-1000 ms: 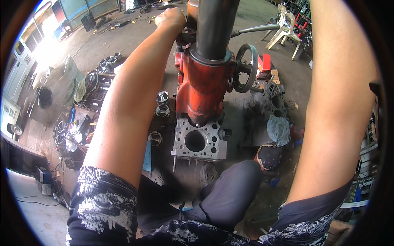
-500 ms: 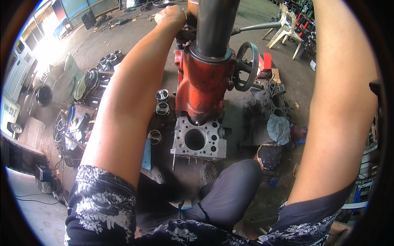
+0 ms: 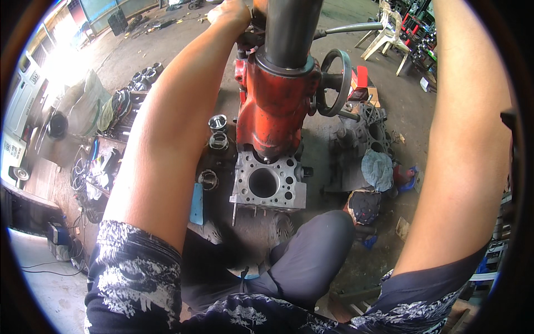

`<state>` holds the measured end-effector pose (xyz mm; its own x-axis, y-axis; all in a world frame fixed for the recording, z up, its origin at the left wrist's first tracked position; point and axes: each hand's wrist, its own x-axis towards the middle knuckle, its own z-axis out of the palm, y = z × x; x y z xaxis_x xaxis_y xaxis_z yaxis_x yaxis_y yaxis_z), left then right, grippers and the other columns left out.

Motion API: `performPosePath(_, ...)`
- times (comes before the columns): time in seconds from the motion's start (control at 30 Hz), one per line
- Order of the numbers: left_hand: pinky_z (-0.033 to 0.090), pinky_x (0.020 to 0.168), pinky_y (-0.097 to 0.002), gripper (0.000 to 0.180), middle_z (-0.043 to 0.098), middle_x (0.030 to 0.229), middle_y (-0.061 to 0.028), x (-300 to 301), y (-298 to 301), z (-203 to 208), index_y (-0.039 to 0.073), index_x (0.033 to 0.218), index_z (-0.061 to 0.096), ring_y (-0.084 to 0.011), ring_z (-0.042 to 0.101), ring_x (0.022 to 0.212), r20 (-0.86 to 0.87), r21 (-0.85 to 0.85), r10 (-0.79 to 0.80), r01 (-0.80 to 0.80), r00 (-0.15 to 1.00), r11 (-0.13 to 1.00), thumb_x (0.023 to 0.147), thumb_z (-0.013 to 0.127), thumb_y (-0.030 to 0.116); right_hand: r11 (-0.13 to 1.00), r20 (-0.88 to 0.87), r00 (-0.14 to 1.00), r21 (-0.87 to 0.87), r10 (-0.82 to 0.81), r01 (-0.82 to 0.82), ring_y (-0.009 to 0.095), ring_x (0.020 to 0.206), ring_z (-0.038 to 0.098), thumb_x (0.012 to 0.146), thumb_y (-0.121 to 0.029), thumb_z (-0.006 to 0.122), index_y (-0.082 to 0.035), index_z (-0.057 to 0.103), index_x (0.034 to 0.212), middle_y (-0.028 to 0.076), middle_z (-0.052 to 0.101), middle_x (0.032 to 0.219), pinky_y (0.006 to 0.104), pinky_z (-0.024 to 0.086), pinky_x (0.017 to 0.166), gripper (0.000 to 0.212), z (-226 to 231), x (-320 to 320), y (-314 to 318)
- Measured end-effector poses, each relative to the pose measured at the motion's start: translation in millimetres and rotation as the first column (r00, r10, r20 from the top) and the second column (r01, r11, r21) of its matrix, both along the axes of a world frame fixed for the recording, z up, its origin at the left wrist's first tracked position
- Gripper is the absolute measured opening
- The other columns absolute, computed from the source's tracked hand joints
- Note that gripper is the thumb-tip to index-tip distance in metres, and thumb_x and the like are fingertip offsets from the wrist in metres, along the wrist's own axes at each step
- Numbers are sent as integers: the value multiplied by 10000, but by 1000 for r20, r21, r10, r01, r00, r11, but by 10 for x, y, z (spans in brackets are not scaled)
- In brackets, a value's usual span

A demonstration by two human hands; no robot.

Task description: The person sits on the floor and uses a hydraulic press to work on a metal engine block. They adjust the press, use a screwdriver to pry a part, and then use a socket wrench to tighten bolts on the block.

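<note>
Red paint, worn and smudged with dark marks, covers the machine [image 3: 275,106] that stands upright in the middle of the floor, with a thick dark metal post [image 3: 292,33] rising out of its top. At its foot, nearer the person, sits a grey engine block [image 3: 245,181], its flat top face showing one large round hole and a scatter of smaller ones; the machine's lower end reaches over the block's far edge. The left hand [image 3: 229,12] is curled high up, just beside the machine's left side (the upper edge of the view cuts it off, so I cannot tell whether it is clamped on anything). The right forearm [image 3: 467,128] runs up and out of view, well apart from the machine, and its hand is out of sight, so I cannot tell its state either. A metal wheel [image 3: 332,82] sticks out from the machine's right side, with a red box [image 3: 359,83] behind it. To the left of the machine and block, three pistons stand in a loose row, the middle one [image 3: 218,141] near the farthest. A pale blue bag [image 3: 378,170] lies to the right, and a white chair [image 3: 386,39] stands farther off.
</note>
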<state>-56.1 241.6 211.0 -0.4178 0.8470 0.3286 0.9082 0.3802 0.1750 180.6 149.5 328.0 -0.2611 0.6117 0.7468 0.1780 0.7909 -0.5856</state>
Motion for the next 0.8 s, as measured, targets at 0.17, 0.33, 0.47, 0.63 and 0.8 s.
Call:
performPosePath(0.17,580,871,-409,422,779,1080,-119,2,-23,-43,109,1094,791,-299,755,1004,0,15,-6,6,1000,1000,825,751,431,1000,3,1000,0,-3,3,262,1235,609,876,-568,736,-46,550,1428,214,653,1308,380,433,1073,782,-6,2,8)
performPosePath(0.33,580,867,-407,425,781,1065,-119,6,-66,-43,110,1086,794,-302,755,991,16,36,-4,3,1000,999,829,749,446,1000,7,1000,2,-5,5,261,1247,604,879,-573,735,-48,543,1444,214,649,1321,380,429,1082,795,5,10,13)
performPosePath(0.47,580,863,-404,429,782,1052,-119,-27,-58,-41,112,1080,796,-304,755,980,28,52,1,-3,1000,999,833,747,459,1000,13,1000,10,-10,10,260,1256,600,881,-577,734,-50,537,1457,214,646,1332,380,426,1089,805,35,21,17)
performPosePath(0.63,580,858,-401,434,783,1037,-119,-86,-31,-50,113,1072,798,-306,756,967,59,102,3,-9,998,995,837,745,474,999,30,999,40,-30,29,258,1268,595,884,-582,734,-53,530,1473,213,643,1344,379,421,1098,818,141,95,64)
performPosePath(0.8,580,853,-399,440,784,1022,-118,-190,-447,-23,115,1064,801,-308,756,954,165,466,-68,-17,984,885,841,742,490,993,81,993,92,-85,77,257,1280,590,887,-587,733,-55,523,1489,213,639,1357,379,417,1107,831,376,358,158)
